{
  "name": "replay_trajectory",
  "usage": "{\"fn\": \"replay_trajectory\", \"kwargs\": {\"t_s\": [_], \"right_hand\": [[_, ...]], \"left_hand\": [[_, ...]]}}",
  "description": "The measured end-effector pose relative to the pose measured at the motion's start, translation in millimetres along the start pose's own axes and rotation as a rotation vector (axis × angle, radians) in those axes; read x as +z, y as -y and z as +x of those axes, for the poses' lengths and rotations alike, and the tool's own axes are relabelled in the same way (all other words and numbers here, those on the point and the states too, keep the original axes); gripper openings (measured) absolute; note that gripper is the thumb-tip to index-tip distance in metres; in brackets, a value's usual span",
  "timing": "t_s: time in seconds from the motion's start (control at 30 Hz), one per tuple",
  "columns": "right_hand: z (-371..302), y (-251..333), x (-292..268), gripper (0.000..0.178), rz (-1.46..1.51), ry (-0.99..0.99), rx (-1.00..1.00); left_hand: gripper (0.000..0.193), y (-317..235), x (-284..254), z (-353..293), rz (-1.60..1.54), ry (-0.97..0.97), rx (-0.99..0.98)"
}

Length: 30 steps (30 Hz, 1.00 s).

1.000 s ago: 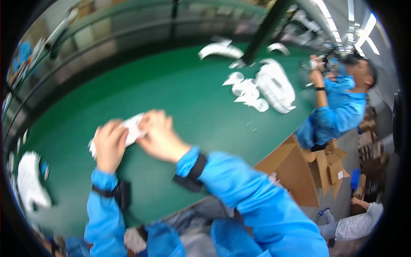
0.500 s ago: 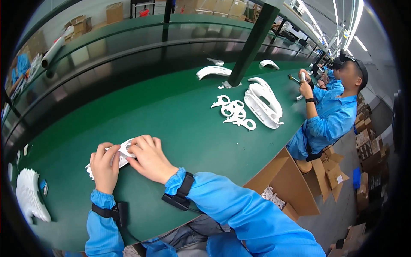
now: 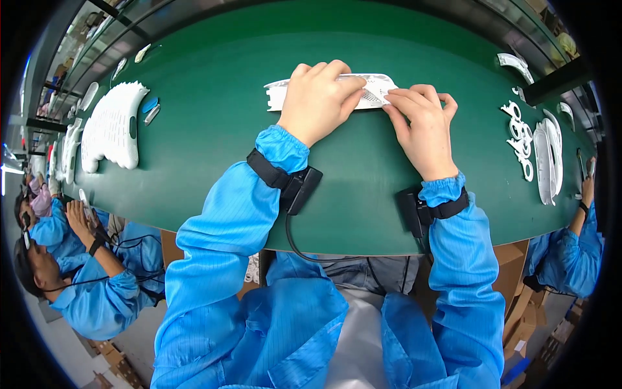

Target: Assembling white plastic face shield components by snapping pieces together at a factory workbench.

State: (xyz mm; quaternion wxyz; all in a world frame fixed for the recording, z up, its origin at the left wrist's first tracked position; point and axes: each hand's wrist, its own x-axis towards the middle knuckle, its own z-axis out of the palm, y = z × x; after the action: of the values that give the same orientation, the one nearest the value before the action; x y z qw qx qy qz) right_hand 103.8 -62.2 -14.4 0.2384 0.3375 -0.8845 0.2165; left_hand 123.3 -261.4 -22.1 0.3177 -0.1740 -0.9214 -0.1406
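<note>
A long white plastic shell [image 3: 278, 97] lies on the green table in front of me, its notched end to the left and a patch of small holes near its right part. My left hand [image 3: 317, 100] is closed over the middle of the shell, thumb along the near side and fingertips reaching inside. At the right end, my right hand [image 3: 424, 123] pinches the shell's rim between thumb and fingers. Whether a small part sits under the left fingers is hidden.
Nested white shells [image 3: 116, 126] stand at the left, beside a blue oval piece [image 3: 150, 104] and a small cutter-like tool [image 3: 152, 115]. Rightward lie several white ring parts [image 3: 520, 139], more shells [image 3: 547, 159] and a dark post [image 3: 557, 81]. Co-workers [image 3: 97, 259] sit on both sides.
My view has swung from the right side to straight ahead. My right hand has moved from the shell's middle to its right end. The ring shape under its fingers no longer shows.
</note>
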Motion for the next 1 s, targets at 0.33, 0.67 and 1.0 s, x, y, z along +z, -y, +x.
{"fn": "replay_trajectory", "kwargs": {"t_s": [0.33,0.67,1.0], "right_hand": [[0,0,14,0.008,-0.013,-0.004,-0.007],[12,28,25,0.008,-0.143,0.015,0.199],[3,14,7,0.038,-0.019,0.235,0.018]], "left_hand": [[0.011,-1,1,0,-0.005,-0.02,-0.023],[0.032,2,-6,14,0.004,0.184,-0.095],[0.037,7,-11,14,-0.023,0.344,-0.045]]}}
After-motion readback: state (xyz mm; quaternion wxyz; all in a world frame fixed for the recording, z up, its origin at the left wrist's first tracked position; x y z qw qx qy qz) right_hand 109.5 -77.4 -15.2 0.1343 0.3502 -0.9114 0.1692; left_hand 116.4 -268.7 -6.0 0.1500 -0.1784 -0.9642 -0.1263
